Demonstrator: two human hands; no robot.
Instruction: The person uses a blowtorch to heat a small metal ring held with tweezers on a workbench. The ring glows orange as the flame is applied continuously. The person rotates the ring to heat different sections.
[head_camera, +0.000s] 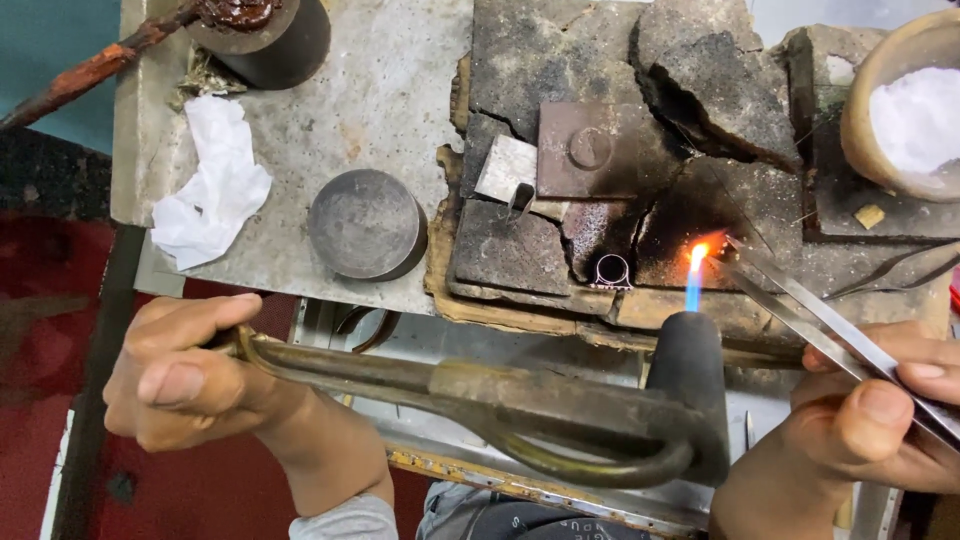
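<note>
Brass torch (480, 400) lies crosswise in the clenched left hand (175, 370), nozzle upward, while the right hand (880, 410) pinches tweezers (820, 320) angled up-left

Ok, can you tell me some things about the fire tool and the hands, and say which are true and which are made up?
1. The left hand holds the brass torch. True.
2. The flame is out. False: it burns blue with an orange tip.
3. The right hand holds metal tweezers. True.
4. The small ring sits in the bowl of white powder. False: it lies on the charred block.
5. A crumpled white tissue lies on the grey slab. True.
</note>
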